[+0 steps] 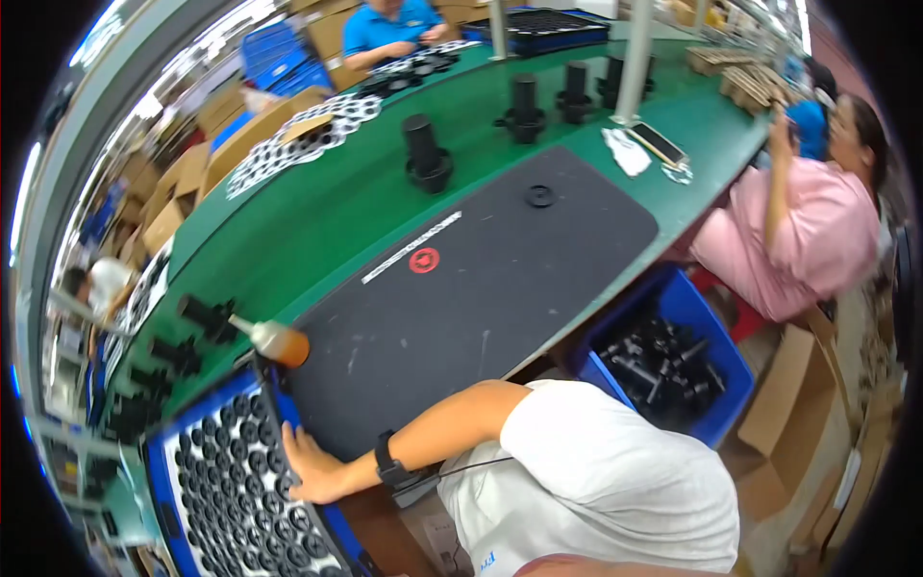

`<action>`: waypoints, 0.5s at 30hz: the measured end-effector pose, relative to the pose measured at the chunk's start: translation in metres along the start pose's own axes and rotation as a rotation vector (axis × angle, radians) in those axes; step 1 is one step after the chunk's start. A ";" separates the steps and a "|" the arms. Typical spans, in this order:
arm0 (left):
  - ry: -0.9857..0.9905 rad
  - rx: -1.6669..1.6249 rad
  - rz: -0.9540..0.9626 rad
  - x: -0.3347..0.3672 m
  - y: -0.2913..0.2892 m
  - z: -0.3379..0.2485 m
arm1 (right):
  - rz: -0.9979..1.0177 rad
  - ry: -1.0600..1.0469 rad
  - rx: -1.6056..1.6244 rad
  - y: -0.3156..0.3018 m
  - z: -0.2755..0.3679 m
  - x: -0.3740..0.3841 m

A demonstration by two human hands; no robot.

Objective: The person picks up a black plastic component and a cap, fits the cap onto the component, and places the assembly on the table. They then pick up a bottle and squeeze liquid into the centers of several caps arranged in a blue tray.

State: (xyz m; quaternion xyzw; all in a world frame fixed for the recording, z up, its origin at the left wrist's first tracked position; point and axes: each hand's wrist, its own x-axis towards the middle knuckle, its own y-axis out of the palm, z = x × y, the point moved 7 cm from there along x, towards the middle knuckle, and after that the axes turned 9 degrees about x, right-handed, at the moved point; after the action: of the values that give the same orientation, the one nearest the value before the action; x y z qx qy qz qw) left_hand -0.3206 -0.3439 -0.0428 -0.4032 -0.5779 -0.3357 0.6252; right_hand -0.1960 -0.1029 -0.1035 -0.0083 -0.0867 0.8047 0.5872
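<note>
My right hand (pixel 315 469) reaches left with its fingers spread at the right edge of a blue tray (pixel 213 398). It appears to rest on the tray's edge, and I see nothing held in it. Rows of small round black parts (pixel 238 481) sit in a white insert inside the tray. Beyond the hand, a squeeze bottle (pixel 281 344) with orange-brown liquid lies tilted near the tray's far corner. One black ring-shaped part (pixel 540 196) lies on the dark mat (pixel 452 298). My left hand is out of sight.
Black cylindrical assemblies (pixel 423 154) stand along the green bench (pixel 356 183). A phone (pixel 659 144) lies near a post (pixel 635 72). Beside me, a blue bin (pixel 735 370) holds black parts. A person in pink (pixel 808 226) sits at right; another in blue (pixel 394 29) works across.
</note>
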 end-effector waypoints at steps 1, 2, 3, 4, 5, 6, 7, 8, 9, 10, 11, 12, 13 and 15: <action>-0.630 0.512 -0.184 0.005 0.009 0.004 | -0.060 0.023 -0.021 -0.029 0.002 0.002; -1.259 1.056 -0.332 -0.015 -0.006 -0.009 | 0.076 0.011 -0.066 -0.050 0.013 0.001; -1.262 1.031 -0.320 -0.024 -0.015 0.001 | 0.225 -0.007 -0.102 -0.074 0.024 -0.002; -0.883 0.635 -0.219 -0.027 -0.022 0.019 | 0.388 -0.030 -0.130 -0.088 0.028 -0.003; -0.493 0.251 -0.123 -0.028 -0.026 0.023 | 0.306 -0.103 -0.257 -0.111 0.024 0.004; -0.095 -0.119 -0.024 -0.042 -0.033 0.011 | 0.225 -0.179 -0.382 -0.133 0.019 0.012; -0.130 -0.145 -0.042 -0.060 -0.023 0.031 | 0.138 -0.060 -0.340 -0.169 0.000 0.024; -0.175 -0.128 -0.049 -0.074 -0.032 0.037 | 0.073 0.011 -0.280 -0.191 0.000 0.034; -0.209 -0.122 -0.057 -0.077 -0.030 0.047 | 0.075 0.000 -0.286 -0.200 -0.006 0.047; -0.242 -0.126 -0.061 -0.078 -0.026 0.058 | -0.012 -0.069 -0.300 -0.215 -0.013 0.061; -0.275 -0.131 -0.062 -0.078 -0.021 0.069 | -0.099 -0.138 -0.310 -0.227 -0.019 0.072; -0.312 -0.134 -0.065 -0.081 -0.014 0.079 | -0.104 -0.143 -0.312 -0.229 -0.031 0.082; -0.347 -0.139 -0.065 -0.079 -0.007 0.089 | -0.052 -0.167 -0.327 -0.223 -0.040 0.090; -0.421 -0.139 -0.061 -0.076 0.007 0.106 | 0.060 -0.215 -0.352 -0.208 -0.046 0.102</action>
State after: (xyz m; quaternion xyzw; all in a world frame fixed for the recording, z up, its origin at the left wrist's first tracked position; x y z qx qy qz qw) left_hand -0.3703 -0.2494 -0.1181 -0.4890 -0.6829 -0.3019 0.4509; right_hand -0.0257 0.0612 -0.1087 -0.0275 -0.2878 0.7907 0.5397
